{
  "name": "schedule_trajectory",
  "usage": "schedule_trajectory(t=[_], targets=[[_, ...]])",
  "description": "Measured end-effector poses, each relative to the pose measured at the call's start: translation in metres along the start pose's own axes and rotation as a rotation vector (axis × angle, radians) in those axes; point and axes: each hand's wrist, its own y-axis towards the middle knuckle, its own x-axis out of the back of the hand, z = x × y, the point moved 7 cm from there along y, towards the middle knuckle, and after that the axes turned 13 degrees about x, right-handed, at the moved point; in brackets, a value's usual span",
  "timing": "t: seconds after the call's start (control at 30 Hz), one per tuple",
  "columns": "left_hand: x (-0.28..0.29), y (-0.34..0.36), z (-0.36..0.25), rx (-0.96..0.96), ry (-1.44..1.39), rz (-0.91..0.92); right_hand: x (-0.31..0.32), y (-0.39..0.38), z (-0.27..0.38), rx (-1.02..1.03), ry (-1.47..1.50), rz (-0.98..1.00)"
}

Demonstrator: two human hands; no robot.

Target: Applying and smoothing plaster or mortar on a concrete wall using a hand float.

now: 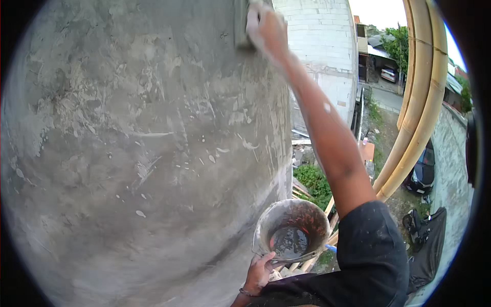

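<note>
A grey cement-rendered wall [153, 128] fills the left and middle of the view, blotched with paler smears and splashes. Against its upper right part, close to the corner, lies a flat, cement-coated plastering float [241, 28]. My right hand [269, 31] is closed around it, with the arm stretched up; the top of the hand is cut off by the picture's edge. Low in the middle, my left hand [258, 273] grips the rim of a cement-crusted bucket [266, 225], thumb over the edge. Dark, wet-looking contents [290, 243] cover the bucket's bottom.
Thick bamboo poles [427, 97] rise at the right, and more bamboo [307, 263] lies beneath the bucket. A white block wall [322, 41] stands past the corner. Far below are green plants [312, 179], a dark parked vehicle [423, 169] and a black cover [429, 245].
</note>
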Motion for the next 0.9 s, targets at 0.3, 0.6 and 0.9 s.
schedule_trajectory(t=[0.3,0.6,0.9], targets=[[-0.034,0.048,-0.011,-0.022,-0.008,0.053,0.003,0.04,-0.008,0.092,-0.084,0.04],[-0.033,0.042,-0.019,-0.076,-0.025,0.064,0.038,-0.147,0.106,0.297,0.134,0.294],[-0.039,0.019,-0.032,-0.222,0.098,-0.098,0.158,-0.274,0.094,-0.304,0.565,1.685]])
